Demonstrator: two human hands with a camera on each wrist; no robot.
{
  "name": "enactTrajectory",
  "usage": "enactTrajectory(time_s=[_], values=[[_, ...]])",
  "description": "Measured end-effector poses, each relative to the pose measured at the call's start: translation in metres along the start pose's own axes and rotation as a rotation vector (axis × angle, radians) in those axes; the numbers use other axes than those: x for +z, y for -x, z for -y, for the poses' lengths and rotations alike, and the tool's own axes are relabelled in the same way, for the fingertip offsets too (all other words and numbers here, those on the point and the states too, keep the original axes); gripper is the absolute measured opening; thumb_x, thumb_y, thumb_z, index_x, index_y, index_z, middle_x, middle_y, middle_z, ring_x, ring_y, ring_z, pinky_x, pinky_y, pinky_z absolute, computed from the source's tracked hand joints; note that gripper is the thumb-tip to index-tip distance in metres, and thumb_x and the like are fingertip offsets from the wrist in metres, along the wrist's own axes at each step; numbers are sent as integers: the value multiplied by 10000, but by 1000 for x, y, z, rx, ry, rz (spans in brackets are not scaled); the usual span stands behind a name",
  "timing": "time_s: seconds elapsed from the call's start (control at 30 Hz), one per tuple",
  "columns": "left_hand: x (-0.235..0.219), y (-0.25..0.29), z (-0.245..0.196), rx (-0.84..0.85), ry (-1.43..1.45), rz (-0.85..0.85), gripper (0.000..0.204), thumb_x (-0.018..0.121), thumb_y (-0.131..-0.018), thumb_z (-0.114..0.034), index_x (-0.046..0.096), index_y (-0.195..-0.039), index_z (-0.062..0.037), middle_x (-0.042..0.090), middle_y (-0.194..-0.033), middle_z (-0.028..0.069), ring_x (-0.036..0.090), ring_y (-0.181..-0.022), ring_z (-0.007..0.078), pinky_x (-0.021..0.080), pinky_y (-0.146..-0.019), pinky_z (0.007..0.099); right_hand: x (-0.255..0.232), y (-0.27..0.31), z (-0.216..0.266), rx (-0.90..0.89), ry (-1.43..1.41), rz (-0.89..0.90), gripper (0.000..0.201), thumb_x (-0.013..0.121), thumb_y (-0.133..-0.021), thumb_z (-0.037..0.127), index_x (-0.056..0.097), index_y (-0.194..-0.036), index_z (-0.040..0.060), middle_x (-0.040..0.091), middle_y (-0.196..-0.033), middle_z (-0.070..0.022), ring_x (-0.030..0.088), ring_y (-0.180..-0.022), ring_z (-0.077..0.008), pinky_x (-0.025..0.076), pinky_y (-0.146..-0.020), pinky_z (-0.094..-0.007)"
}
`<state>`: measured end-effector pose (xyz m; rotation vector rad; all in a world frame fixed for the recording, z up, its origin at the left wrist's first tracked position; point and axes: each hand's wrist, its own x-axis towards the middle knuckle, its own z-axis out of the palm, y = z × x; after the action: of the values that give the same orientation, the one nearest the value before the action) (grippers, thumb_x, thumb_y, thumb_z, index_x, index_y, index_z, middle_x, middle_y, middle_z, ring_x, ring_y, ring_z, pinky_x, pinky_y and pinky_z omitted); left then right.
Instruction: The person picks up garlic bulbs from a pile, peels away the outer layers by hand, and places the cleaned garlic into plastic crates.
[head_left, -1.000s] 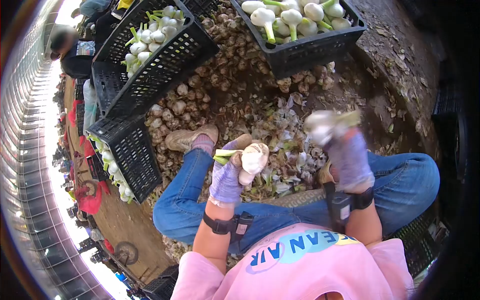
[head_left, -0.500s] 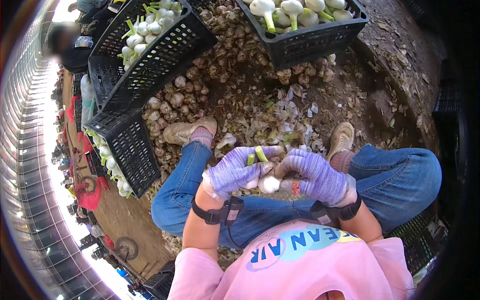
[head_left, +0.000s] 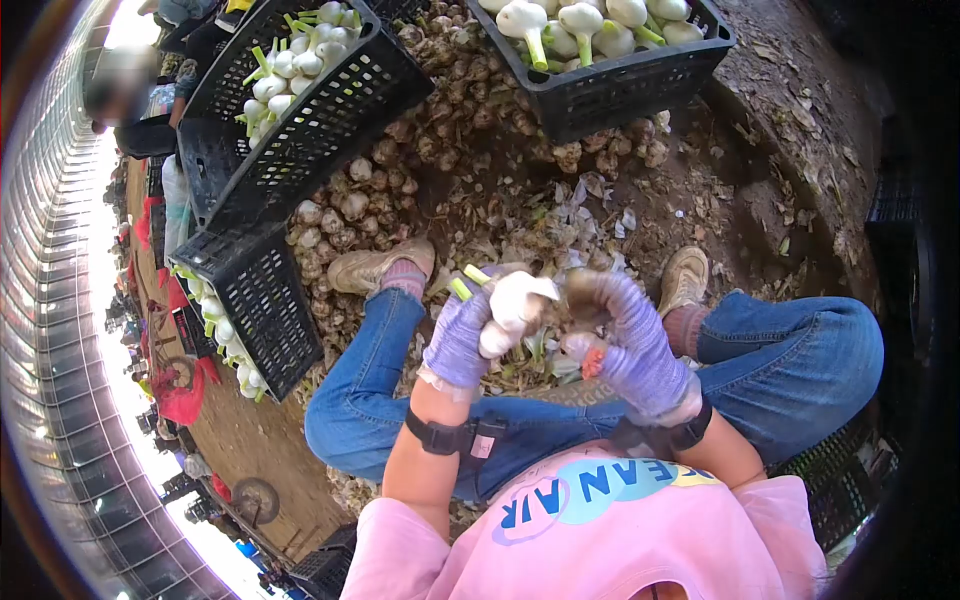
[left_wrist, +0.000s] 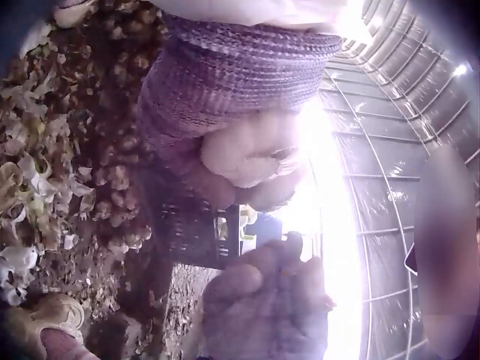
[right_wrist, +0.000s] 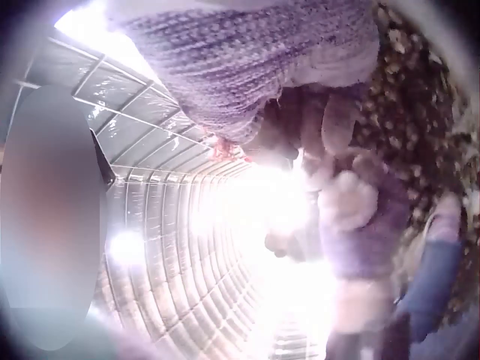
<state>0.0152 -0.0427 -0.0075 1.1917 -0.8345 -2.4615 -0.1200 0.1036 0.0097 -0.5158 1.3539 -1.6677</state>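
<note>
Two garlic bulbs [head_left: 513, 300] gripped mid-air in our left hand [head_left: 458, 345]; right hand [head_left: 638, 350] bent just beside, can't tell if pinching anything. Probably peeling; next we'd need a light pinch.

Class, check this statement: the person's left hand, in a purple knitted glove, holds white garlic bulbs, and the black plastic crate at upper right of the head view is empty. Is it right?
Not quite: the head view shows the black plastic crate holding white stemmed garlic heads, so it is not empty. The rest stands: the gloved left hand does hold white garlic bulbs.
</note>
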Motion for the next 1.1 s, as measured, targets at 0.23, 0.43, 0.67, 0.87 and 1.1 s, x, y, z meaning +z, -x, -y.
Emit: enactTrajectory(time_s=[0.23,0.43,0.67,0.87,1.1], values=[[21,5,11,153,-497,7,255,560,-901,-206,593,-1046,1,639,-951,76,604,-848,138,495,-742,262,-18,-5,-16,-49,129,52,288,568,-745,-30,600,-1027,16,601,-880,-110,598,-834,-237,471,-765,-306],[1,-18,32,248,-185,-317,275,550,-911,-248,576,-1052,-12,633,-925,83,619,-799,157,525,-668,264,-2,1,2,-402,402,274,206,570,-720,-8,616,-909,56,595,-797,-137,593,-739,-303,471,-670,-344],[-4,-18,20,160,10,-169,282,561,-903,-245,563,-1072,-19,632,-933,110,640,-741,177,537,-550,235,-15,-8,-26,186,-179,20,360,614,-821,102,538,-1162,16,613,-973,-85,566,-883,-139,469,-784,-307],[30,-1,26,354,-486,-168,284,565,-903,-219,555,-1080,3,624,-968,96,613,-857,158,516,-747,274,-21,-12,-26,375,81,234,281,622,-834,169,602,-1054,-5,649,-869,-119,597,-786,-127,472,-667,-300],[46,2,12,415,-405,-134,231,562,-906,-173,580,-1061,-2,635,-947,73,604,-845,131,506,-755,270,-11,-10,-5,-4,208,300,149,572,-834,148,620,-858,9,551,-648,-113,549,-576,-243,411,-540,-325]])
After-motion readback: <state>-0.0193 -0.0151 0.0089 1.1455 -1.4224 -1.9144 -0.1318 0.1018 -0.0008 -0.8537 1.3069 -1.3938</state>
